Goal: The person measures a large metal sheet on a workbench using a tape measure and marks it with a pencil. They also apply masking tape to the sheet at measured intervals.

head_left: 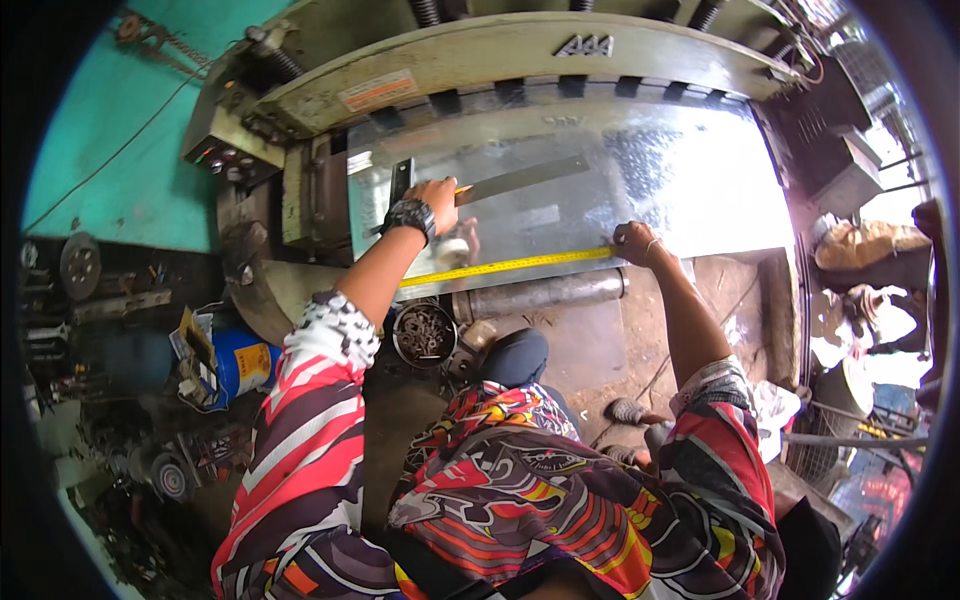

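Observation:
A shiny metal sheet (680, 190) lies flat in front of me. My left hand (434, 197), with a black watch at the wrist, is closed over a square (530, 178). The square's grey blade reaches right across the sheet, and a dark arm shows left of the hand. Between the fingers pokes a short yellow-orange stick, like a pencil (462, 190). Along the sheet's near edge stretches a yellow tape measure (510, 266). My right hand (636, 243) pinches its right end at that edge; the tape's left end passes behind my left forearm.
A large green-grey machine (480, 62) spans the far side of the sheet. Below the near edge lie a metal roller (540, 295) and a round tin of small metal parts (424, 333). A blue container (240, 362) stands left. Someone's sandalled foot (628, 411) is on the floor.

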The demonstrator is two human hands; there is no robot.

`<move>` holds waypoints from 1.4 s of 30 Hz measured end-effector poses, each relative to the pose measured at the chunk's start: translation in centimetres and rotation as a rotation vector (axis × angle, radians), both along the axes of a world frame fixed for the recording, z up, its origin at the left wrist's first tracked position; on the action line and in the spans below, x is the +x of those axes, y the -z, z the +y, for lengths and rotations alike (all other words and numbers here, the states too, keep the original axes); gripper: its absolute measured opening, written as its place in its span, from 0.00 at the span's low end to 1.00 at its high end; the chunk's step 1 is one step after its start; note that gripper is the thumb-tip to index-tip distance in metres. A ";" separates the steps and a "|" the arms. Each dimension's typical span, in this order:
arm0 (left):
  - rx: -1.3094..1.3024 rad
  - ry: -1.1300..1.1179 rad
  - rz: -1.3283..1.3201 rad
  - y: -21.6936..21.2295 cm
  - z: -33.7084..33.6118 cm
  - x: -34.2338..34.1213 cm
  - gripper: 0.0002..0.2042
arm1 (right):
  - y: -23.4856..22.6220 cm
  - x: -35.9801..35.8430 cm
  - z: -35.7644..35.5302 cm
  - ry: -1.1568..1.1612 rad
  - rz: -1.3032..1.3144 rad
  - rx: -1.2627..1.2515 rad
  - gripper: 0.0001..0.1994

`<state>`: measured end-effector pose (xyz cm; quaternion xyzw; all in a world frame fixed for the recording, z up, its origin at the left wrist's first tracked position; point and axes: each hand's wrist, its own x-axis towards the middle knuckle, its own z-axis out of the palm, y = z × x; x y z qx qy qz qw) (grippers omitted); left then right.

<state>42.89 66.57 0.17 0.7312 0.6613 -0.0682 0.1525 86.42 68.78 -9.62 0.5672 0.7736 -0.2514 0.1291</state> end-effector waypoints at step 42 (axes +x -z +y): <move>0.344 0.044 -0.276 11.1 3.6 34.0 0.10 | -4.8 20.4 -0.2 0.173 0.265 0.227 0.15</move>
